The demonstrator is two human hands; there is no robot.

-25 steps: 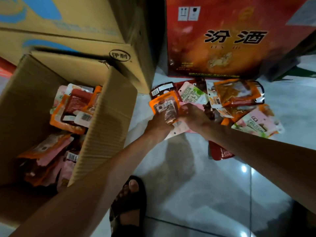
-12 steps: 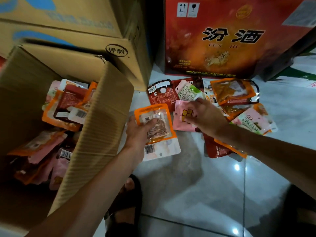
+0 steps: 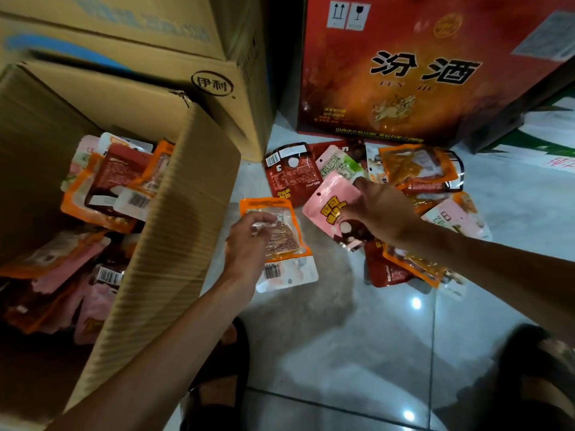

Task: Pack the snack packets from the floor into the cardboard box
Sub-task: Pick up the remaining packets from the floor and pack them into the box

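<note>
Your left-hand fingers (image 3: 264,223) pinch an orange snack packet (image 3: 277,231) with a white one (image 3: 289,272) beneath it, mid-frame just right of the cardboard box (image 3: 174,213). Your right-hand fingers (image 3: 357,209) grip a pink packet (image 3: 329,203), lifted at the near edge of the pile of packets (image 3: 413,172) on the floor (image 3: 342,337) right of centre. The box at left already holds many packets (image 3: 105,188).

Looks like a storeroom or shop back room: glossy tiled floor (image 3: 342,353), stacked brown shipping cartons (image 3: 130,42) at 11 o'clock, red liquor carton (image 3: 420,73) at 1 o'clock, open cardboard box (image 3: 174,228) at 9 o'clock full of retail snack packets (image 3: 417,166)
</note>
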